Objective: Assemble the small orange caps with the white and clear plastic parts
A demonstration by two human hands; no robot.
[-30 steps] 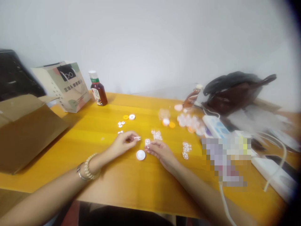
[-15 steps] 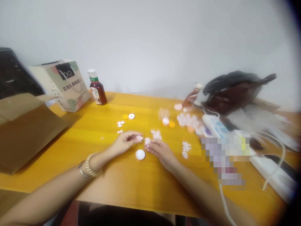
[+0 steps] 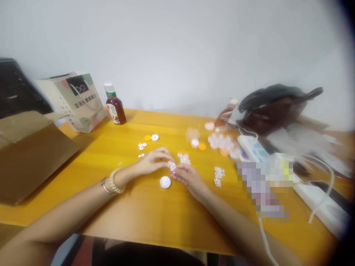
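Small white openwork plastic pieces (image 3: 172, 166) are together between my two hands, so close that I cannot tell one from the other. My left hand (image 3: 153, 161) pinches from the left, its thumb and fingertips closed at the pieces. From the right, my right hand (image 3: 192, 180) grips them between thumb and fingers. Just below, a round white disc (image 3: 165, 182) lies flat on the table. Beyond the hands lie similar white openwork pieces (image 3: 185, 159), with another group of white pieces (image 3: 217, 177) to the right.
Small white round parts (image 3: 141, 146) and a yellow ring (image 3: 147, 138) lie behind my left hand. A cardboard box (image 3: 36, 159), paper bag (image 3: 83, 103) and bottle (image 3: 115, 107) stand left. Clear round parts (image 3: 221, 141), a power strip (image 3: 253, 147) and a dark bag (image 3: 277, 107) are right.
My left hand has moved right, bringing its white openwork piece against the one in my right hand. The right hand has hardly moved.
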